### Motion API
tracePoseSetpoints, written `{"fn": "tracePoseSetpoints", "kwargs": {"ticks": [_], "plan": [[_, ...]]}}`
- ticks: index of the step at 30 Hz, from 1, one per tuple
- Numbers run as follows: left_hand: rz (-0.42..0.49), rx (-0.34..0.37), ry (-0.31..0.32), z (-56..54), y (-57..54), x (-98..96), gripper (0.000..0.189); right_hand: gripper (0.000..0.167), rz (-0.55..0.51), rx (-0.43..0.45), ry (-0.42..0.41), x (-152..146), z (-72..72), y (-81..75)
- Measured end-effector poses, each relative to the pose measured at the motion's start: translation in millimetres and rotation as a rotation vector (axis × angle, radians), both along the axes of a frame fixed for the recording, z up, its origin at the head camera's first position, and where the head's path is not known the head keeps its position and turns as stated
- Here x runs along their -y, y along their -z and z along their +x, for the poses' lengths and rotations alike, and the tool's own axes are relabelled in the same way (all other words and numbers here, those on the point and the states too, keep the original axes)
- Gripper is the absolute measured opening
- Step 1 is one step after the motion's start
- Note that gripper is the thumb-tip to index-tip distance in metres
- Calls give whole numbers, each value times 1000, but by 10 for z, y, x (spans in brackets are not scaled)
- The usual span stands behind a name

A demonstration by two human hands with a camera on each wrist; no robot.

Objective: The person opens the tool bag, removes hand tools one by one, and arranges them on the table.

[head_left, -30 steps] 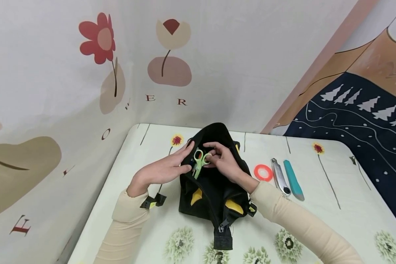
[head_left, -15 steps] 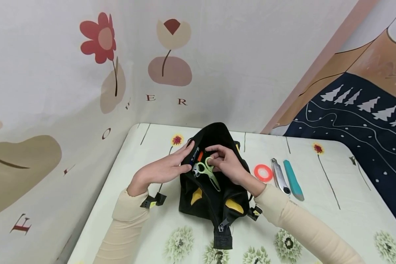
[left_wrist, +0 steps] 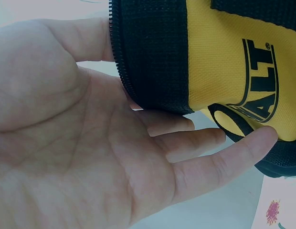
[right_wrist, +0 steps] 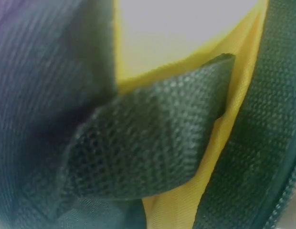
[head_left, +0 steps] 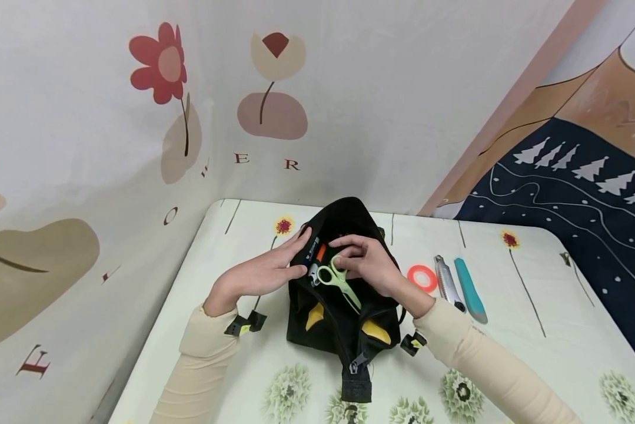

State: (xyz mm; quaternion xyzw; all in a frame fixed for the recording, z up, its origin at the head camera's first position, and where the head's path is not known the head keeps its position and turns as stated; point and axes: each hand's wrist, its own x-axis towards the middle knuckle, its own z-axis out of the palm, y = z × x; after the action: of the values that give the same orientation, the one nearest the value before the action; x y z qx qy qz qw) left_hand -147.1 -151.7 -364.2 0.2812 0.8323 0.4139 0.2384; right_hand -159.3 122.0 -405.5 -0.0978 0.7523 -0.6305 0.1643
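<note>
A black-and-yellow zippered tool bag (head_left: 317,330) stands with its mouth spread wide. My left hand (head_left: 266,271) rests on its left rim with nearly straight fingers. In the left wrist view the zipper edge (left_wrist: 121,62) hides the thumb tip, while several fingers extend along the yellow outer wall (left_wrist: 219,62). Inside the mouth, my right hand (head_left: 367,265) pinches one handle loop of light-green scissors (head_left: 343,285), whose blades point down toward the bag's front. Beside them in the bag are a dark-blue marker (head_left: 312,250) and an orange item (head_left: 321,253). Bag fabric (right_wrist: 138,143) fills the right wrist view.
Right of the bag, an orange-red tape ring (head_left: 422,278), a silver utility knife (head_left: 448,282) and a teal-handled tool (head_left: 471,291) lie on the flowered tablecloth (head_left: 550,277). Behind rises a printed fabric wall (head_left: 375,106). The bag's zipper tail (head_left: 356,386) hangs toward the front.
My right hand has moved slightly right and toward me with the scissors, which have swung to point down-right. The marker and orange item now show more. My left hand stays on the rim.
</note>
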Motion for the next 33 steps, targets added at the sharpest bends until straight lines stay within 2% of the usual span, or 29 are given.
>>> {"fn": "tracePoseSetpoints", "kwargs": {"ticks": [13,28,33], "plan": [[1,-5,8,-6,6,0,78,40,-85,-150,78,-7,98,-180],[-5,-1,-1,7,10,-5,78,42,-189,-206,190,-113,106,-457],[-13,0,-3,11,13,-4,78,37,-193,-227,219,-198,97,-507]]}}
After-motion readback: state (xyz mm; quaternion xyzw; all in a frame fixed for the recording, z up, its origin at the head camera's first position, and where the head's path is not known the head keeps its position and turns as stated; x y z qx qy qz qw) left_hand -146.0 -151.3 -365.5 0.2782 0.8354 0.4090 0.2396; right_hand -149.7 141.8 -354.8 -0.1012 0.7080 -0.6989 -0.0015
